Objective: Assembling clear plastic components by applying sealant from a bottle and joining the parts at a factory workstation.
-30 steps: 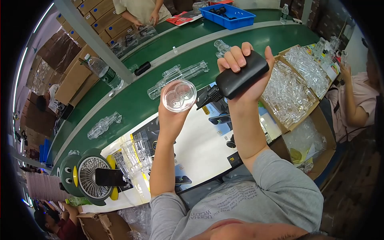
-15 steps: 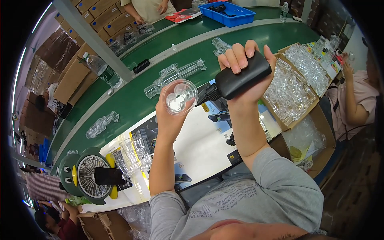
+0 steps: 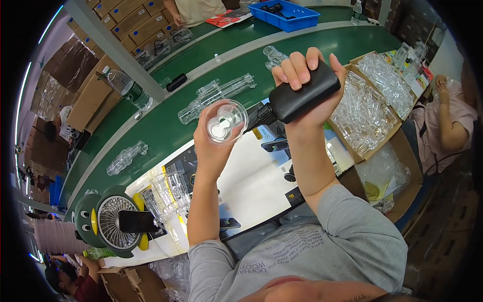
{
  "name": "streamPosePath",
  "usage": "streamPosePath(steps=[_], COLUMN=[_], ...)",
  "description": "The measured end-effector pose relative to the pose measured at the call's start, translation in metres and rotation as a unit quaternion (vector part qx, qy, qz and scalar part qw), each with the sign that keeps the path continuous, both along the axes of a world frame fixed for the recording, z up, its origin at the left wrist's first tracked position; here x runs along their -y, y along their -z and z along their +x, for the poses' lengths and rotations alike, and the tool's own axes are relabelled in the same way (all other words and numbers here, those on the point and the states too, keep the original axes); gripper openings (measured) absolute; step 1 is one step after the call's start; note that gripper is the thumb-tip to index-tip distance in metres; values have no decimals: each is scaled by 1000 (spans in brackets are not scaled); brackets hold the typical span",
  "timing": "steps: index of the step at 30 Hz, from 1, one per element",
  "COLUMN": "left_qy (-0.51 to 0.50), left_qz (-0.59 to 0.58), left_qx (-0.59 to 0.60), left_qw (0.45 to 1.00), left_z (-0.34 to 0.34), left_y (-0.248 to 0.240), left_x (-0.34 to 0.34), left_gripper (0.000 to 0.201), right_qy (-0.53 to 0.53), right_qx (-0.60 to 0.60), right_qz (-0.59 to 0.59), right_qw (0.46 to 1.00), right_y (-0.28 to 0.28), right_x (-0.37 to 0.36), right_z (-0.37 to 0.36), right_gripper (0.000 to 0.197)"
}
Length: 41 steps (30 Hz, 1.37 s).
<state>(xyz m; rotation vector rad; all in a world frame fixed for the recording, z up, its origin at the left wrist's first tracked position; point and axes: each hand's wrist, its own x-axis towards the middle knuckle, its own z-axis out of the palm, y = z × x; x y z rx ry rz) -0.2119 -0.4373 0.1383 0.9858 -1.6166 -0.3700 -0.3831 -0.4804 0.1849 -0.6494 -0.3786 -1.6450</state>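
Observation:
My left hand (image 3: 207,157) is closed around a clear round plastic cup-like part (image 3: 221,130), its open end facing up, with rounded lobes and a pale disc visible inside. My right hand (image 3: 321,106) grips a black handheld tool (image 3: 304,95) by its smooth, rounded block-shaped end. The tool's ridged collar slants down to the left and meets the side of the cup; its tip is hidden. Both hands are raised above a white printed sheet (image 3: 251,176). Just beyond my left hand, a long clear plastic assembly (image 3: 216,95) lies on the green surface.
More clear assemblies (image 3: 127,157) lie on the green surface (image 3: 166,123). At left stands a green fan (image 3: 100,199) with a phone (image 3: 137,221) before it. Cartons of clear parts (image 3: 359,116) sit at right. A blue tray (image 3: 284,17), a water bottle (image 3: 132,93) and co-workers are farther off.
My hands keep nearly the same hold and place. The view has shifted slightly. The co-worker at right has moved a hand upward; one hand of the person at the top has left view.

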Motion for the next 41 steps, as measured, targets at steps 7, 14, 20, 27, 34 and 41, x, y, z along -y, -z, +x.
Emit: streamPosePath(steps=[7, 14, 20, 27, 34, 41], left_qy=[-2, -1, 5, 8, 13, 25], left_qz=[-4, -9, -11, -28, -30, -44], left_qx=[3, 8, 2, 17, 13, 36], left_qw=[1000, 1000, 1000, 999, 999, 998], left_z=[1, 0, 1, 4, 5, 6], left_y=[1, 1, 2, 4, 5, 3], left_x=[0, 0, 0, 1, 2, 2], left_gripper=[46, 45, 45, 44, 44, 45], right_qy=[-1, -5, -20, -36, -47, -53], right_qx=[-1, 2, 9, 30, 23, 27], right_qz=[-7, -5, 0, 59, 13, 10], right_qw=[1000, 1000, 1000, 997, 999, 998], right_y=[1, 1, 2, 0, 4, 6], right_x=[3, 5, 7, 9, 12, 16], right_z=[-2, -5, -7, -7, -10, -13], right_gripper=[33, 32, 31, 36, 29, 29])
